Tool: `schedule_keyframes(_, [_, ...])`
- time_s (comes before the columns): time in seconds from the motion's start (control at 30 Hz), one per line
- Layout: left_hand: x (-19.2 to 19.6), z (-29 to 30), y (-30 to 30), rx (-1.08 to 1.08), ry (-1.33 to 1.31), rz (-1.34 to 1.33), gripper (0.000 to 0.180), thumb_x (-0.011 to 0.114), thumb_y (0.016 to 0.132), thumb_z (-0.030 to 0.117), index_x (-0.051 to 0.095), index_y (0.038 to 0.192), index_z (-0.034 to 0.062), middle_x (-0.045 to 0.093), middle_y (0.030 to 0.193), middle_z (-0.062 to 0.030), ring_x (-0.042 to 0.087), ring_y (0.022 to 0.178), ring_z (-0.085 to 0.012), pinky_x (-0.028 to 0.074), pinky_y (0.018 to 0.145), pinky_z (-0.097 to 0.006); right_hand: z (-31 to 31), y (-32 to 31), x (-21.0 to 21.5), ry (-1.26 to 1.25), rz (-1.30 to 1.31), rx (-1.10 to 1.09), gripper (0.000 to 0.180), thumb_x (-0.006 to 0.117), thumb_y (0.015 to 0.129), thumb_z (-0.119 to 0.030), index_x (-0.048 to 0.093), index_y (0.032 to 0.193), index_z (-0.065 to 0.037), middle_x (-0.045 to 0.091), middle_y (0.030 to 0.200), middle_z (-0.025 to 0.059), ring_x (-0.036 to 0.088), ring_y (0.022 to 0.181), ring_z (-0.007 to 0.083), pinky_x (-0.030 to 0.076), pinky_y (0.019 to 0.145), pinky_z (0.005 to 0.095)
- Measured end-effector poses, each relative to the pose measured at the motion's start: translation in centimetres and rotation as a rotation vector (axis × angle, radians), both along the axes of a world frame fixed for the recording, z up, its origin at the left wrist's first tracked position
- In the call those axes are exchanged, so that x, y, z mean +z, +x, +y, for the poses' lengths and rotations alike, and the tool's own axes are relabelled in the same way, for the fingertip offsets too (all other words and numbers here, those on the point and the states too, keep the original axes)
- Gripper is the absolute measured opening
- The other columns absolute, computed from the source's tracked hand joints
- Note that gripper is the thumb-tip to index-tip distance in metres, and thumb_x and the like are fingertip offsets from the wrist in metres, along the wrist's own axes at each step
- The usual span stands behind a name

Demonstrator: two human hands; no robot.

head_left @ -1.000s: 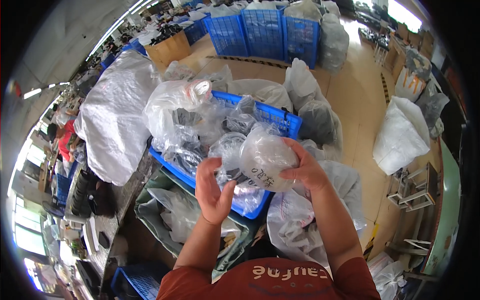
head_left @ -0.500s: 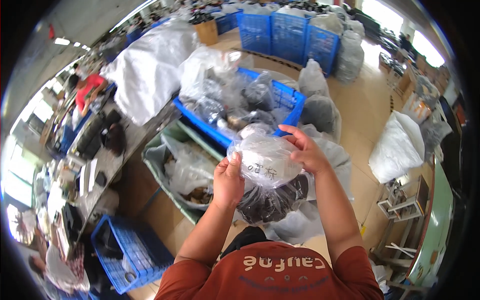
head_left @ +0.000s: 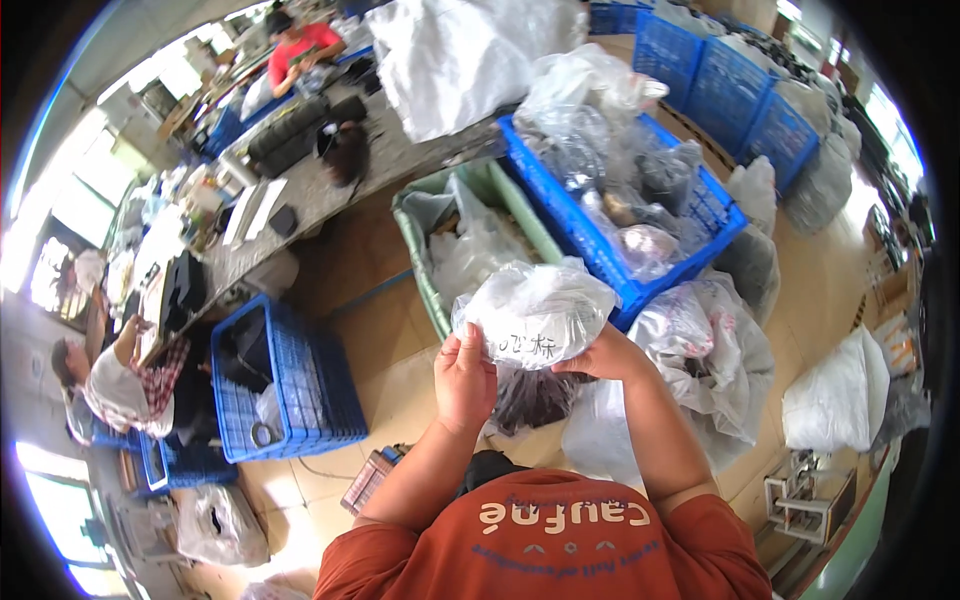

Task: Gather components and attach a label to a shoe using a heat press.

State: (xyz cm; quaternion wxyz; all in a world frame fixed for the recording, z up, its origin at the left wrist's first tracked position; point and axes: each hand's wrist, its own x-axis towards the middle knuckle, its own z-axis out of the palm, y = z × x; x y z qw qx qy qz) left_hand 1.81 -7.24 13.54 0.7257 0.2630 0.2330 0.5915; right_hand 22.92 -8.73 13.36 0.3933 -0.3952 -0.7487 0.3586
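Between my hands is a clear plastic bag (head_left: 540, 308) with something white inside and dark handwriting on its front. My left hand (head_left: 465, 382) grips its left edge, thumb on top. At the lower right edge, my right hand (head_left: 608, 354) is closed on the bag, most of its fingers hidden beneath. Just below hangs or lies a dark bundle in clear plastic (head_left: 534, 400); whether it joins the held bag I cannot tell. Beyond my hands stand a green bin (head_left: 412, 235) holding clear plastic and a blue crate (head_left: 575, 232) heaped with bagged items.
Large filled plastic bags (head_left: 705, 360) sit on the floor to the right. Another blue crate (head_left: 290, 400) stands at the left, near a long cluttered worktable (head_left: 385, 180). A person in red (head_left: 300, 50) works at the far left, and a person in plaid (head_left: 130, 375) sits nearer.
My view has swung left, so the crate and bin appear farther right. My right hand's raised fingers have come down under the bag's edge. The left hand keeps its grip.
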Motion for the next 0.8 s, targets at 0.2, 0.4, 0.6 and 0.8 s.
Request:
schedule_keyframes(0.2, [-2.6, 1.0, -9.0, 0.145, 0.046, 0.061, 0.016, 0.048, 0.093, 0.010, 0.059, 0.100, 0.0010, 0.062, 0.106, -0.0094, 0.059, 0.097, -0.0170, 0.046, 0.088, -0.034, 5.4, -8.7, -1.4, -0.278, 0.035, 0.014, 0.051, 0.074, 0.071, -0.008, 0.055, 0.119, -0.009, 0.056, 0.120, 0.0066, 0.051, 0.111, 0.0191, 0.039, 0.097, 0.0319])
schedule_keyframes(0.4, [-0.9, 4.1, -15.7, 0.141, -0.234, -0.106, 0.030, 0.039, 0.097, 0.020, 0.054, 0.111, -0.0022, 0.060, 0.107, -0.0115, 0.059, 0.096, -0.0216, 0.047, 0.087, -0.036, 10.0, -15.3, -1.3, -0.629, 0.462, 0.294, 0.049, 0.072, 0.073, -0.006, 0.054, 0.118, -0.003, 0.058, 0.116, 0.0070, 0.053, 0.107, 0.0166, 0.041, 0.095, 0.0320])
schedule_keyframes(0.6, [-7.1, 7.6, -19.8, -0.078, -0.369, -0.456, 0.039, 0.050, 0.089, 0.035, 0.052, 0.117, 0.0076, 0.058, 0.112, -0.0110, 0.056, 0.102, -0.0244, 0.047, 0.087, -0.040, 12.1, -19.8, -0.3, -0.812, 1.012, 0.271, 0.026, 0.054, 0.074, 0.008, 0.057, 0.096, -0.005, 0.060, 0.092, 0.0042, 0.060, 0.083, 0.0160, 0.049, 0.074, 0.0300])
schedule_keyframes(0.8, [-8.7, 6.0, -25.4, 0.692, -0.147, 0.117, 0.013, 0.047, 0.089, 0.012, 0.056, 0.096, 0.0059, 0.060, 0.096, -0.0097, 0.058, 0.088, -0.0220, 0.049, 0.078, -0.035, 13.4, -20.3, 3.9, -1.003, 1.103, 0.163, 0.033, 0.043, 0.075, 0.006, 0.053, 0.105, -0.003, 0.060, 0.094, 0.0083, 0.060, 0.086, 0.0182, 0.050, 0.074, 0.0326])
